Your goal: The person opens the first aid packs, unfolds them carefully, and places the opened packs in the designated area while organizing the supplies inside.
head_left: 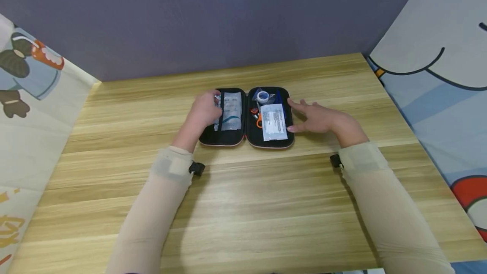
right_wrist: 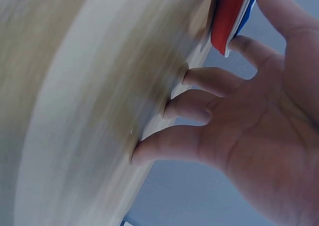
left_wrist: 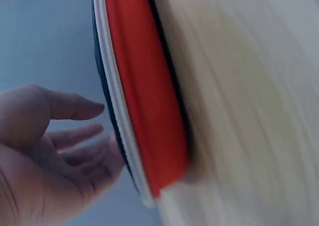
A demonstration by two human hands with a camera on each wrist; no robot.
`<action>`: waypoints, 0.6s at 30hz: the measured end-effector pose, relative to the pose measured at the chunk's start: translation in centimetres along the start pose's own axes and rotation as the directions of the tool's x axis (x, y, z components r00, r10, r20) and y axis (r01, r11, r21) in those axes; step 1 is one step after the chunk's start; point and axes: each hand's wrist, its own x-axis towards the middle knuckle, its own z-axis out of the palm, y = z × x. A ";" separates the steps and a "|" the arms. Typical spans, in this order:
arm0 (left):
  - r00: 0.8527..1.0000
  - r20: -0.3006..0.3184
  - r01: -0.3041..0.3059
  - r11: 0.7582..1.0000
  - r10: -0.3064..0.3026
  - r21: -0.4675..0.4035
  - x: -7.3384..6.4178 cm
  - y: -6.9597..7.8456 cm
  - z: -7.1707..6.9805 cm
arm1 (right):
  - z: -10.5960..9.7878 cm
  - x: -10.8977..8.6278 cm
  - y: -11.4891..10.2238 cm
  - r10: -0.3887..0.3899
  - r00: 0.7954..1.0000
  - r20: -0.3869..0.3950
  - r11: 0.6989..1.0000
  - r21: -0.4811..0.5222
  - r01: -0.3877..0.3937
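A zip case (head_left: 224,139), black inside and red outside, lies unfolded on the table. A clear plastic packet (head_left: 232,111) sits in its left half under a black elastic strap (head_left: 220,124). My left hand (head_left: 204,108) reaches over the left rim, thumb and fingers apart at the strap; some fingertips are hidden behind the rim. In the right half are a white printed packet (head_left: 274,121), a roll of tape (head_left: 263,96) and orange-handled scissors (head_left: 259,121). My right hand (head_left: 317,117) is spread beside the right edge, thumb and index finger at the rim, other fingertips on the table.
The wooden table (head_left: 266,206) extends around the case. A grey-purple wall (head_left: 228,24) rises behind it. Cartoon-printed panels (head_left: 437,45) stand at the sides. Each wrist wears a small black camera (head_left: 197,168).
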 end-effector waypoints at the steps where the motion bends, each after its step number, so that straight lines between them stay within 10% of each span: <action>1: 1.000 -0.011 -0.006 0.999 0.007 0.051 -0.2 0.5 0.2 | 0.0 0.0 0.0 -0.001 1.000 0.000 1.000 0.001 0.001; 9: 0.991 -0.053 -0.109 0.960 0.127 0.259 -1.1 4.8 1.7 | -0.1 -0.2 -0.2 -0.007 1.000 0.000 1.000 0.008 0.007; 18: 0.937 0.143 -0.350 0.879 0.320 0.325 2.4 7.9 3.4 | 0.0 -0.2 -0.1 -0.011 1.000 -0.004 1.000 0.013 0.011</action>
